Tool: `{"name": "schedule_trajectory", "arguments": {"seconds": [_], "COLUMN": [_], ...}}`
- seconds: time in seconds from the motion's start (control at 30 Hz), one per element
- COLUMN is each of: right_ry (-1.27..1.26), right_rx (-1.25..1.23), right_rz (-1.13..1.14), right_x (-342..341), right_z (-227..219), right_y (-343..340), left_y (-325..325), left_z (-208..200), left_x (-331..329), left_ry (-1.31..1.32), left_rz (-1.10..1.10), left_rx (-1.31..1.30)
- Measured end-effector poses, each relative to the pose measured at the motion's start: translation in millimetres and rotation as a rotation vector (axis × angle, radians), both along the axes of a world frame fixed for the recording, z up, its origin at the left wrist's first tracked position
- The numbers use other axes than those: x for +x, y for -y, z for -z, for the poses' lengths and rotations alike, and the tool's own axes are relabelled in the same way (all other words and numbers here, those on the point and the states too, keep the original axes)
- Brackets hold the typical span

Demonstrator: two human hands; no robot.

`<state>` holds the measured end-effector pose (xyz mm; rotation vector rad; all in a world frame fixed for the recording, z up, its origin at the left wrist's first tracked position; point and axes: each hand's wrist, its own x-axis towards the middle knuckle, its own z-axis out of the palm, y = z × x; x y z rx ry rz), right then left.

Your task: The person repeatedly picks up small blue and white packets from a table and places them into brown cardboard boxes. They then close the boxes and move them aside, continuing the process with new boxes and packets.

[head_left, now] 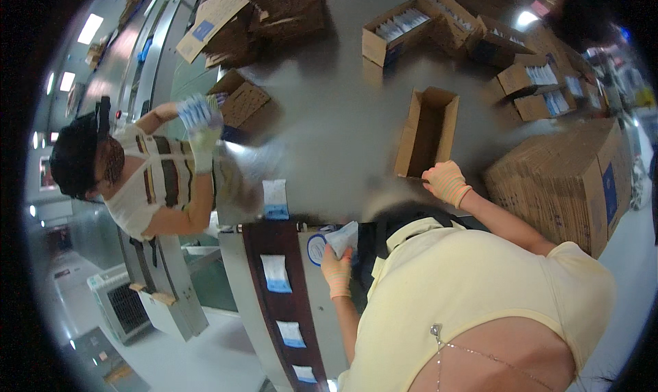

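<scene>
My left hand (336,272), in a striped knitted glove with bare fingers, grips a white packet (342,239) beside a dark conveyor belt (264,240). Several white-and-blue packets lie spaced along that belt, one packet (276,274) closest to my hand. Farther right, my right hand (447,183), gloved alike, has its fingers closed on the near edge of an open cardboard box (404,141). The box stands lengthwise on the metal table (329,117), showing bare cardboard inside. Another packet (275,199) rests on the table past the belt's end.
At left a co-worker (164,179) holds a bunch of packets (199,113) near an open box (237,102). Boxes filled with packets (401,30) stand at the far right. Flattened cartons (558,179) are stacked beside my right arm; another carton pile (281,15) is far left.
</scene>
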<state>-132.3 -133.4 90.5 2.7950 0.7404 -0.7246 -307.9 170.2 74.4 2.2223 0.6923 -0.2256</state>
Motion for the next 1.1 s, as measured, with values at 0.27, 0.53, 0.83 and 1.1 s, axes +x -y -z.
{"name": "schedule_trajectory", "arguments": {"seconds": [0.27, 0.53, 0.83, 1.1], "right_ry": [0.05, 0.025, -0.013, -0.013], "right_rx": [0.082, 0.036, 0.007, 0.053], "right_rz": [-0.021, -0.062, 0.019, 0.052], "right_x": [5.9, 13.8, 21.2, 18.1], "right_z": [8.5, 7.6, 4.9, -5.5], "right_y": [-1.6, -10.4, -17.0, -27.7], "left_y": [-19.6, -226.7, -242.4, -236.7], "left_z": [-3.7, 41.6, 35.4, 108.1], "left_x": [-29.5, -118.8, 36.7, 173.6], "left_ry": [0.09, 0.001, 0.009, 0.016], "left_rz": [-0.191, -0.309, -0.205, -0.008], "left_rx": [-0.118, -0.079, -0.188, -0.14]}}
